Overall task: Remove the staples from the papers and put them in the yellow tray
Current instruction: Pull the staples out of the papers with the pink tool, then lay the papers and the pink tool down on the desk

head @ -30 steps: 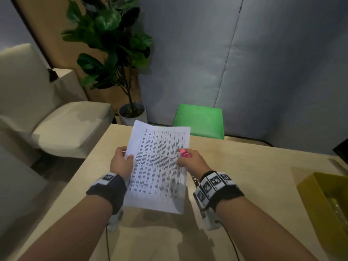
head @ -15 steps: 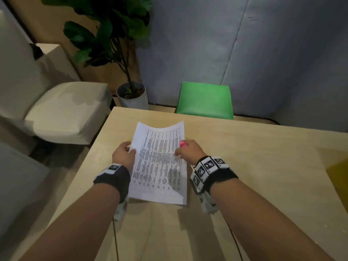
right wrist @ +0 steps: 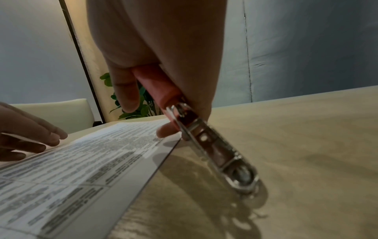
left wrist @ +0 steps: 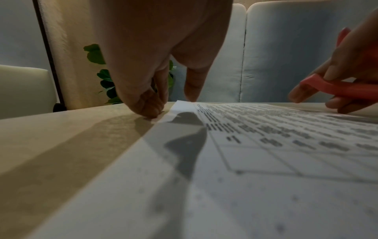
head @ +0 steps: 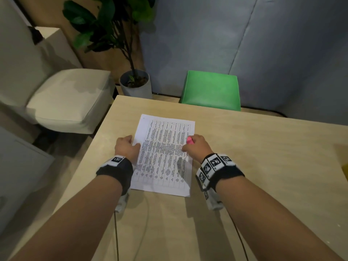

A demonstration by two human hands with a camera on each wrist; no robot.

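Observation:
The printed papers lie flat on the wooden table, between my two hands. My left hand is at their left edge. Its thumb presses down on the paper while its fingers rest on the table beside the sheet. My right hand grips a pink staple remover, whose metal end points down toward the table. Fingertips of this hand touch the papers' right edge. Only a sliver of the yellow tray shows at the far right. No staple is clear enough to make out.
A green chair seat stands behind the table's far edge. A potted plant and a cream armchair are off the table's left side. Thin cables run from my wrists back along the tabletop.
The papers, held up in both hands a second ago, have come down flat onto the table. My view has tilted down, and the yellow tray has slid almost out at the right.

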